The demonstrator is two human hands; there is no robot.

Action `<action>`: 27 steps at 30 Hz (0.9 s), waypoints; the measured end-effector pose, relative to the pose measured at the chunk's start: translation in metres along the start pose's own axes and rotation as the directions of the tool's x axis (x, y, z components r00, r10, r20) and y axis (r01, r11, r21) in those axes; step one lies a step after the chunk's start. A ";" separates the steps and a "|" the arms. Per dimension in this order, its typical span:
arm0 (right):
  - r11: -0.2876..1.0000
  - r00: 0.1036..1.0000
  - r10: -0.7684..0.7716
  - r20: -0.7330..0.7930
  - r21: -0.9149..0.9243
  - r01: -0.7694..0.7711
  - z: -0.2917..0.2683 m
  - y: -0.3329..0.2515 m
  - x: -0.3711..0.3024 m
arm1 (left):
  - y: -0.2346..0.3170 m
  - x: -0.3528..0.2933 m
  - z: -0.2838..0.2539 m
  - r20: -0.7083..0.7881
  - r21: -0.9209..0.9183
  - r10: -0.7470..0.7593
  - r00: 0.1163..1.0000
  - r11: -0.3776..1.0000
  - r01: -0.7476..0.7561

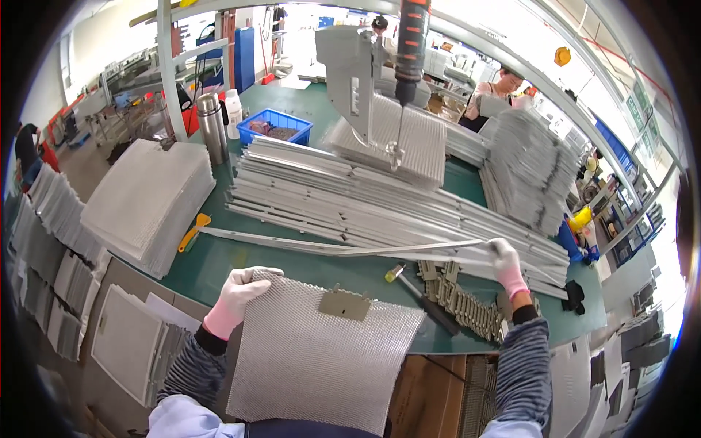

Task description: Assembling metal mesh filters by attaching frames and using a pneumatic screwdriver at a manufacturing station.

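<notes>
A silver mesh panel (321,365) stands tilted before me, its upper left corner pinched in my gloved left hand (237,298). Near its top edge sits a small drab metal plate (343,305). Farther right, my gloved right hand (504,261) is closed on the right end of a long thin metal strip (409,249). That strip stretches left across the green table to a yellow-handled tool (191,235). Just below my right hand lie a row of metal brackets (461,301) and a hammer (420,293) with a yellowish head.
Long metal strips (328,193) are piled across the table. Panel stacks stand left (146,193) and right (527,164). A power screwdriver (411,58) hangs above a machine. A thermos (212,130), white bottle (233,115) and blue bin (299,137) stand behind. Another person (498,93) works beyond.
</notes>
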State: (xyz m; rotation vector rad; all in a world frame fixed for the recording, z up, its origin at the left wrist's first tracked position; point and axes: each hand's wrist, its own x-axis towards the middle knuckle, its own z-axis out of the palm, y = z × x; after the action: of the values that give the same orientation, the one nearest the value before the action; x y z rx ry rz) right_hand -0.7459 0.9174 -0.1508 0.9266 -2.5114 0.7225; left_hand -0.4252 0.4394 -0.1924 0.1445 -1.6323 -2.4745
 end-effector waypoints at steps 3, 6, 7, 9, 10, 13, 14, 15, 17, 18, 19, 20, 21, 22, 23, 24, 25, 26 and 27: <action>0.986 0.999 0.000 0.046 -0.168 0.008 -0.003 0.042 -0.018 | -0.005 0.003 0.003 0.000 -0.062 -0.097 0.995 0.993 0.097; 0.981 0.999 0.016 -0.044 -0.191 -0.024 0.006 0.031 -0.011 | -0.016 0.012 -0.007 0.002 -0.019 -0.106 0.994 0.994 0.106; 0.955 0.974 0.080 0.212 -0.298 -0.014 0.006 0.028 -0.015 | -0.013 0.012 -0.002 0.004 -0.027 -0.119 0.993 0.992 0.119; 0.929 0.941 0.081 0.330 -0.366 0.049 0.005 0.025 -0.018 | -0.010 0.026 -0.004 0.028 -0.044 -0.113 0.993 0.993 0.114; 0.926 0.942 0.080 0.327 -0.373 0.051 0.007 0.025 -0.016 | -0.009 0.031 -0.005 0.031 -0.050 -0.118 0.993 0.992 0.119; 0.920 0.802 0.158 0.576 -0.381 0.093 0.035 -0.035 -0.015 | -0.016 0.020 -0.013 -0.018 0.005 -0.151 0.988 0.989 0.151; 0.934 0.811 0.100 0.577 -0.335 0.124 0.040 -0.053 -0.009 | -0.015 0.022 -0.013 -0.014 0.007 -0.154 0.988 0.988 0.154; 0.975 0.840 0.038 0.541 -0.206 0.088 0.043 -0.061 -0.006 | -0.019 0.025 -0.007 -0.002 0.007 -0.153 0.988 0.988 0.153; 0.990 0.878 -0.021 0.479 -0.115 0.086 0.060 -0.068 0.008 | -0.019 0.026 0.003 0.027 0.015 -0.166 0.986 0.986 0.166; 0.979 0.884 -0.015 0.467 -0.174 0.109 0.066 -0.067 0.013 | -0.017 0.024 0.007 0.029 -0.024 -0.167 0.985 0.985 0.168; 0.978 0.887 0.007 0.463 -0.186 0.089 0.074 -0.064 0.020 | -0.015 0.022 0.006 0.021 -0.059 -0.165 0.986 0.984 0.166; 0.926 0.840 0.075 0.538 -0.350 0.141 0.083 -0.060 0.026 | -0.016 0.021 0.004 0.037 -0.057 -0.174 0.984 0.983 0.176; 0.846 0.787 0.149 0.598 -0.490 0.212 0.091 -0.055 0.028 | -0.016 0.018 -0.001 0.012 -0.072 -0.164 0.986 0.984 0.164; 0.845 0.788 0.155 0.596 -0.493 0.207 0.096 -0.050 0.028 | -0.017 0.016 -0.006 -0.016 -0.088 -0.151 0.988 0.985 0.149; 0.858 0.789 0.107 0.605 -0.457 0.233 0.103 -0.047 0.031 | -0.018 0.013 -0.014 -0.023 -0.098 -0.147 0.989 0.985 0.144; 0.866 0.788 0.062 0.613 -0.426 0.263 0.108 -0.038 0.034 | -0.019 0.012 -0.013 -0.032 -0.104 -0.143 0.989 0.985 0.139; 0.872 0.815 -0.029 0.579 -0.384 0.304 0.109 -0.029 0.032 | -0.020 0.013 -0.011 -0.022 -0.107 -0.159 0.987 0.982 0.156; 0.945 0.856 -0.009 0.516 -0.275 0.175 0.104 -0.008 0.029 | -0.020 0.015 -0.007 -0.010 -0.111 -0.170 0.985 0.980 0.168; 0.967 0.921 -0.157 0.357 -0.136 0.217 0.092 0.005 0.032 | -0.021 0.017 -0.006 -0.032 -0.121 -0.159 0.987 0.981 0.154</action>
State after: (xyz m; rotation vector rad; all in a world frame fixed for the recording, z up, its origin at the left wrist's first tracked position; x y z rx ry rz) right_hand -0.7865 0.8517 -0.2108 1.3027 -2.6726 0.2930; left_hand -0.4430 0.4385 -0.2143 0.3184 -1.5069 -2.6566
